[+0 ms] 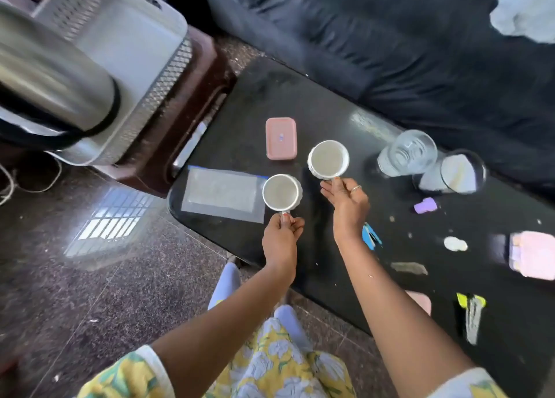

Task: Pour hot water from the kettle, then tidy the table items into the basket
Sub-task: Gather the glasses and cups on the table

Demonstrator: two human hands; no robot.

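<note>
Your left hand [280, 235] is pinched shut on the handle of a white cup [281, 192], thumb and fingers closed around it at the cup's near side. Your right hand [348, 201] is at the handle of a second white cup [328, 159]; its fingers curl at the near rim, but you cannot tell whether they actually clasp the handle. Both cups stand upright on the black table [315, 97], close together, the right one a little farther from you.

Just left of the cup in your left hand lies a flat clear sheet [223, 195], its edge touching or almost touching the cup. Beyond the two cups sits a pink lidded box [281, 138]. To the right of your right hand are two clear glasses [407, 153] side by side, and nearer you a small purple piece [425, 205].

The steel kettle [51, 82] looms blurred far to the left of your left hand, in front of the white mesh basket [144, 67], which rests on a dark stool [192, 103] beside the table.
</note>
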